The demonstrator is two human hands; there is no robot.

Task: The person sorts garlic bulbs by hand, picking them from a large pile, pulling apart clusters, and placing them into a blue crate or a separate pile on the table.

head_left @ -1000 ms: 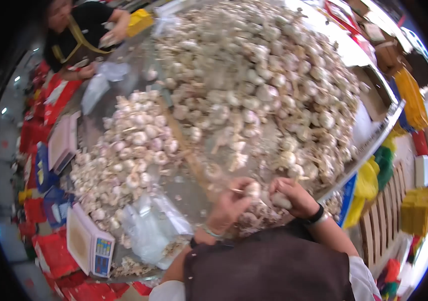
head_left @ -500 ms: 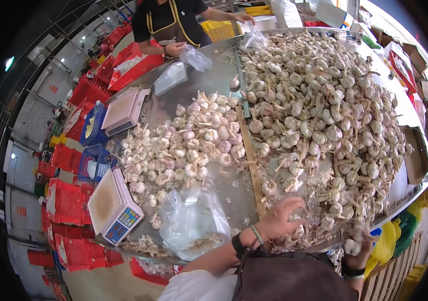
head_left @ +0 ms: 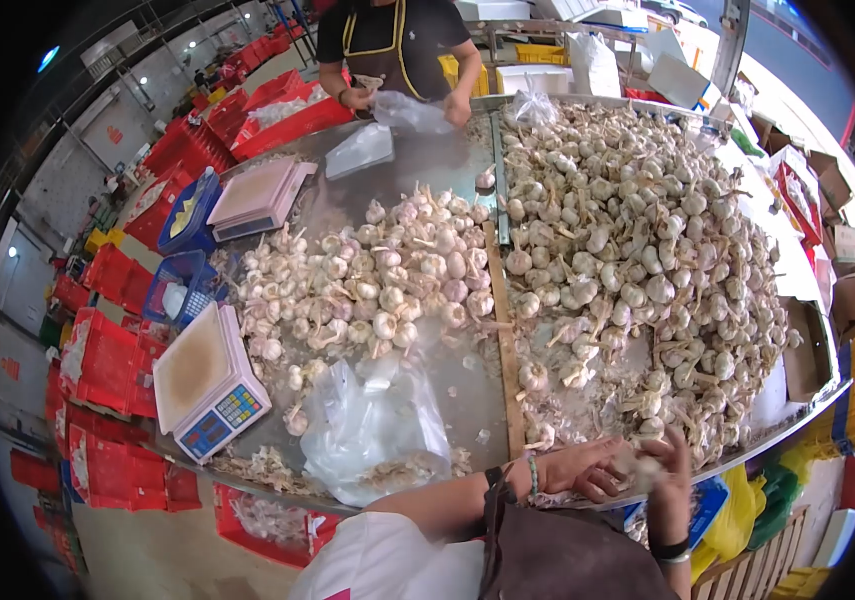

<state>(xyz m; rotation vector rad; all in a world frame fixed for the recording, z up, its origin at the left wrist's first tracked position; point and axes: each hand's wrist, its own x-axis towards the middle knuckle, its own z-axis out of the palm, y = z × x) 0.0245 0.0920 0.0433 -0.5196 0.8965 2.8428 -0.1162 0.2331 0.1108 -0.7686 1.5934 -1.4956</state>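
Note:
At the near edge of the metal table, my right hand (head_left: 667,490) is raised with its fingers curled round a garlic bulb (head_left: 649,472), which is smeared by motion. My left hand (head_left: 587,468) lies close beside it, fingers bent toward the bulb; what they pinch, if anything, is hidden. Beneath and beyond both hands spreads a big heap of untidy garlic (head_left: 637,250) with stalks and loose skins. Left of a wooden divider (head_left: 507,370) sits a smaller pile of whiter garlic bulbs (head_left: 377,270).
Clear plastic bags (head_left: 372,430) lie left of my left arm, near a digital scale (head_left: 209,385). A second scale (head_left: 259,198) stands farther back. Across the metal table (head_left: 457,400), a co-worker (head_left: 397,50) handles a plastic bag. Red crates (head_left: 112,360) fill the left side; a cardboard box (head_left: 805,350) sits right.
My right hand has come up and left with the garlic bulb, and my left hand has moved right and down to meet it. The co-worker's hands have drawn together at a bag. My view has shifted.

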